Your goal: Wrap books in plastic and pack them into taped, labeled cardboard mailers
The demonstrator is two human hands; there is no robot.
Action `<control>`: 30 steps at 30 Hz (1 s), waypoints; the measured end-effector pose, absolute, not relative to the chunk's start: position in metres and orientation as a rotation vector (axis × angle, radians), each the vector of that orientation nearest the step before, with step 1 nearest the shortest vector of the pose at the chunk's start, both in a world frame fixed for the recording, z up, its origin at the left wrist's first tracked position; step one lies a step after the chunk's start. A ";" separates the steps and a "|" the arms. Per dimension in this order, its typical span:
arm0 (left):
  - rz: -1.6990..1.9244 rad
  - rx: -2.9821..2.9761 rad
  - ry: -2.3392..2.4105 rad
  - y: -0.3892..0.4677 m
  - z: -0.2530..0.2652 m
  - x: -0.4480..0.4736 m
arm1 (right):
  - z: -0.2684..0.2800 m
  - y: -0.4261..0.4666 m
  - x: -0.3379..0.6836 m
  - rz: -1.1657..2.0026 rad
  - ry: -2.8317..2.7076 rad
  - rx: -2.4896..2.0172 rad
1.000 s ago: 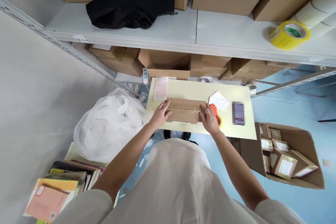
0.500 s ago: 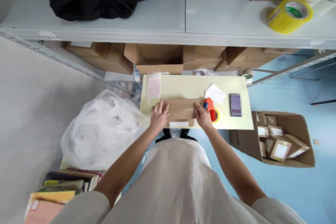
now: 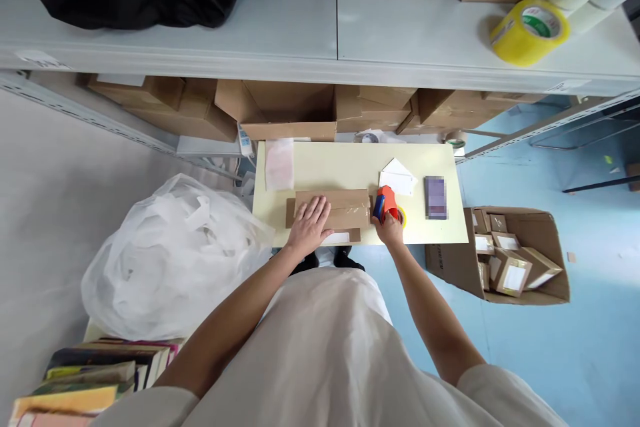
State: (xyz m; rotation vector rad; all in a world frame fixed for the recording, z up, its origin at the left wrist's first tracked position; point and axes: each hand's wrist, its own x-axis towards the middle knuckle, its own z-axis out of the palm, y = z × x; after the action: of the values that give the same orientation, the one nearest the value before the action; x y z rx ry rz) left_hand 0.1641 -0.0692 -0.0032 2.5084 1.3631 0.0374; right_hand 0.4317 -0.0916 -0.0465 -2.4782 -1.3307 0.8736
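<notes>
On the pale table a cardboard box (image 3: 350, 216) lies with its top flaps folded down, a white label near its front edge. My left hand (image 3: 309, 227) rests flat on its left part, fingers stretched out. Just right of the box, my right hand (image 3: 389, 230) is wrapped round the handle of a red and blue tape dispenser (image 3: 385, 199). A yellow-rimmed roll of tape shows on the dispenser's right side. My right palm and part of the handle are hidden from above.
White cards (image 3: 397, 177) and a dark, blurred-out flat object (image 3: 436, 198) lie to the right on the table (image 3: 320, 160). A carton (image 3: 545, 230) of small boxes stands on the floor at right. At left are a plastic bag (image 3: 170, 267) and books (image 3: 100, 367).
My right hand has let go of the box's right end and taken hold of the tape dispenser. My left hand has shifted from the left edge onto the top, lying flat.
</notes>
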 end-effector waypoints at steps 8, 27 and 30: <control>0.180 2.514 1.307 -0.071 -0.010 0.159 | 0.001 -0.083 0.453 0.844 -1.279 -2.309; 0.657 1.648 1.252 -0.073 0.018 0.149 | 0.062 -0.031 0.412 1.447 -1.568 -1.626; 0.773 0.970 1.137 -0.061 0.032 0.160 | 0.061 -0.029 0.414 1.453 -1.600 -1.611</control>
State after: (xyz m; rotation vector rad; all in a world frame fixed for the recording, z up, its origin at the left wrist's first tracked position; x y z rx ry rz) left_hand 0.1599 -0.0608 0.0321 0.9699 1.1367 0.7725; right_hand 0.4139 -0.0289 0.0613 -1.6113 -1.6000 1.4525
